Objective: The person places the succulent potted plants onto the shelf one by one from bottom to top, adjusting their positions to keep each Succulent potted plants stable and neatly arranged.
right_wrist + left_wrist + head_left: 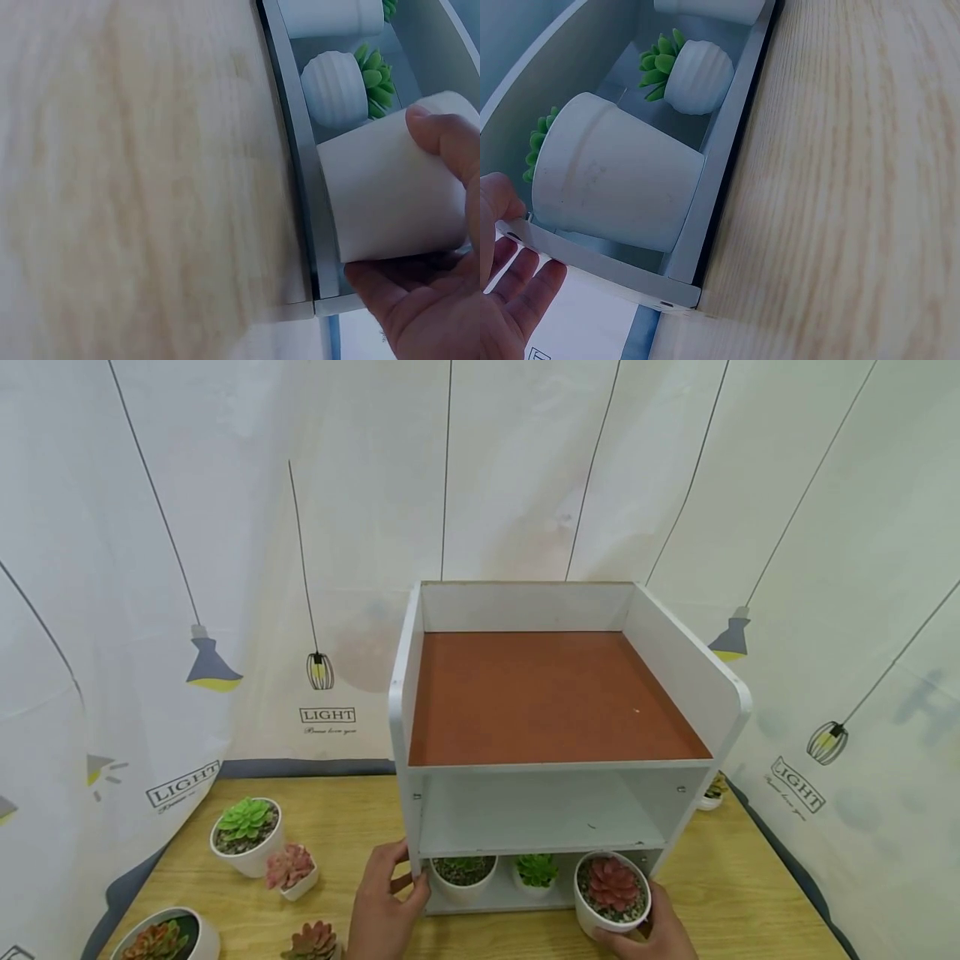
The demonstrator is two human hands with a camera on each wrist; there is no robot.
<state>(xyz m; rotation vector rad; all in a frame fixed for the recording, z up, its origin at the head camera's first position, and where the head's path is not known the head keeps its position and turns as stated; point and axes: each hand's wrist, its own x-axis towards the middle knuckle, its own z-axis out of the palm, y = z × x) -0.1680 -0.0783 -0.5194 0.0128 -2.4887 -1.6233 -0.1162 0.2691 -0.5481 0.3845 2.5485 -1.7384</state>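
Observation:
A white shelf unit with a brown top panel stands on the wooden table. My left hand holds the front edge of its left side panel, thumb on one face and fingers on the other. At the lower right opening, my right hand grips a white pot with a red succulent, overlapping the bottom shelf's front edge. Inside the bottom compartment are a large white pot with a green plant on the left and a small ribbed pot with a green succulent in the middle.
Left of the shelf stand a green succulent pot, a small pink succulent, an orange-green plant pot and a reddish succulent. A small yellowish plant is behind the right side. A lamp-printed curtain hangs behind the table.

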